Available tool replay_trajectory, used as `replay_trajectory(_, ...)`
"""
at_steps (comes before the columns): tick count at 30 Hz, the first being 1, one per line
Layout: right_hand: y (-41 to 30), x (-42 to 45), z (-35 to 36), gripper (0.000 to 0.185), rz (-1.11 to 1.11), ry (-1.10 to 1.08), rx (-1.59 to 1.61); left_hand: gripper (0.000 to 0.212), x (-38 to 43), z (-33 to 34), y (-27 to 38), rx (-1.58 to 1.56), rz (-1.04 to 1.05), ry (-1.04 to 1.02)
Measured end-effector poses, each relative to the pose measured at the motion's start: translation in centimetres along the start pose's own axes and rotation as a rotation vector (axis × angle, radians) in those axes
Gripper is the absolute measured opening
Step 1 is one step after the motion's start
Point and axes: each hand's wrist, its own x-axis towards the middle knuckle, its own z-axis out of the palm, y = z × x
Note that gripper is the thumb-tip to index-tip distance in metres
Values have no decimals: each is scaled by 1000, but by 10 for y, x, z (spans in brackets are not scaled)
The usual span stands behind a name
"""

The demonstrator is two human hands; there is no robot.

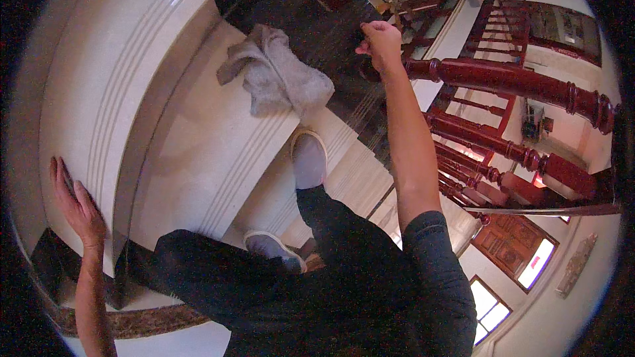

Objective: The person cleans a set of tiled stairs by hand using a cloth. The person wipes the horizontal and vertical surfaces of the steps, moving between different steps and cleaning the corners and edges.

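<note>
On a pale stone stair tread (173, 178) lies a crumpled grey cloth (292, 79), near its outer end and touched by neither hand. My left hand (79, 208) rests with its fingers apart on a higher step (84, 124) at the left, holding nothing. My right hand (382, 42) is beyond the cloth, beside the dark red wooden balusters (516, 84), with its fingers curled. Whether something small is between those fingers is not plain.
Lower steps (367, 173) run down past my slippers (309, 156). Turned balusters line the right side of the stairs. A dark stone strip (307, 15) borders the treads. A carved wooden door (511, 243) and a window (488, 310) show at the lower right.
</note>
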Motion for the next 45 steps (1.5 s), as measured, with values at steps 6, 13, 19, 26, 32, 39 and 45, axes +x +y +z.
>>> replay_trajectory(6,-3,40,-11,16,-40,139,-5,52,0,2,0,-40,0,20)
replay_trajectory(13,-6,49,-29,15,121,-44,38,50,-1,3,-1,-26,-29,15)
replay_trajectory(19,-17,47,-23,14,190,-70,49,50,-1,-1,-8,29,36,11)
replay_trajectory(26,-13,47,-25,13,175,-32,45,50,-1,2,-7,-25,25,20)
replay_trajectory(32,-8,50,-20,15,94,-17,10,51,-1,2,-8,17,44,27)
replay_trajectory(39,-8,52,-25,16,202,-73,80,50,-2,7,-11,-17,38,31)
replay_trajectory(45,-11,52,-30,16,224,-123,112,50,-2,7,-8,-86,11,26)
